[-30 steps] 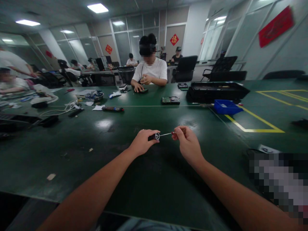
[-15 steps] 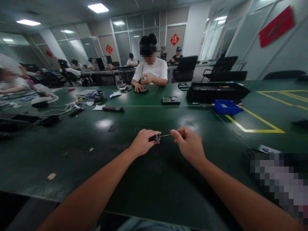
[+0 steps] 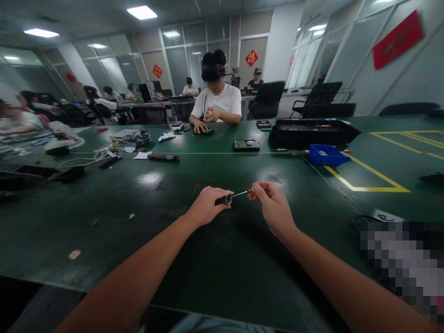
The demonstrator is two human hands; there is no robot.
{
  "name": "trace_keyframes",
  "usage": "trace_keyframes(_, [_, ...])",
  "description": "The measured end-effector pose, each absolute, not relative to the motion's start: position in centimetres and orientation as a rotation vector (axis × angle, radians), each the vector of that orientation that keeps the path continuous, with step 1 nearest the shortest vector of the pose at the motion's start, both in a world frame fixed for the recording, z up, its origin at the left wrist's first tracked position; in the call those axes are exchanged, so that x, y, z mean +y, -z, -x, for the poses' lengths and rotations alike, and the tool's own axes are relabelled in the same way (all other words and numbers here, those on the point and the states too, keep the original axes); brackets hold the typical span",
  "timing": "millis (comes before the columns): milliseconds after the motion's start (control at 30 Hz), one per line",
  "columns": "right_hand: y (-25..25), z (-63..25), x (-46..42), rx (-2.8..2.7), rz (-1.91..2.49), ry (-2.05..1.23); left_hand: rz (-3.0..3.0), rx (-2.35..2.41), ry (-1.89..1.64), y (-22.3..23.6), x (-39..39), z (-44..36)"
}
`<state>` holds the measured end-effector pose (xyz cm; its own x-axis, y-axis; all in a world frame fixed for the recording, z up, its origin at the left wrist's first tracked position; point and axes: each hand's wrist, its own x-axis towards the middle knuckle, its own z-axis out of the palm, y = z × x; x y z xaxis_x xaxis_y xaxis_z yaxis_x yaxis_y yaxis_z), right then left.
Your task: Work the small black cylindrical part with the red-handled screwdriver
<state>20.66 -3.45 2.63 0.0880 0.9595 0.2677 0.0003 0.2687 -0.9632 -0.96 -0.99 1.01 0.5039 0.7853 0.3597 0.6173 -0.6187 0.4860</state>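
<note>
My left hand (image 3: 206,206) is closed around a small black flashlight (image 3: 228,200), its round silvery end turned to the right and partly towards me. Most of its body is hidden in the fingers. In a pinch, my right hand (image 3: 274,203) grips a thin screwdriver (image 3: 240,193) by its red handle, which the fingers largely cover. The metal shaft slopes down leftward to the flashlight's rim. Whether the tip touches the rim or sits inside it, I cannot tell. Both hands are just above the green table (image 3: 215,268).
Beyond my hands lie a hard drive (image 3: 246,145) and a brown-and-black tool (image 3: 163,157). A blue bin (image 3: 329,154) stands before a long black tray (image 3: 314,132) at right. Cables (image 3: 92,157) and parts clutter the left. A person (image 3: 217,99) sits opposite, handling small items.
My right hand has risen slightly and shifted right, so the screwdriver shaft slants more steeply. The flashlight's end has turned a little; my left hand has barely moved.
</note>
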Motion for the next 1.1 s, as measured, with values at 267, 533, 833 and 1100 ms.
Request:
trace_keyframes(267, [-1.5,-21.2,-2.3,-1.123,1.131,-1.015,-2.479,1.182,-0.8,-1.0,-0.6,1.1])
trace_keyframes(533, [-1.9,-21.0,-2.9,-1.285,1.061,-0.884,-2.389,1.233,-0.846,-1.2,-1.0,0.9])
trace_keyframes(833, [-3.4,-21.1,-3.9,-1.482,1.282,-0.669,-2.348,1.238,-0.878,-1.2,-1.1,0.9])
trace_keyframes(1100, [-3.9,-21.1,-4.7,-1.714,1.214,-0.513,-2.335,1.252,-0.872,-1.1,-1.1,0.8])
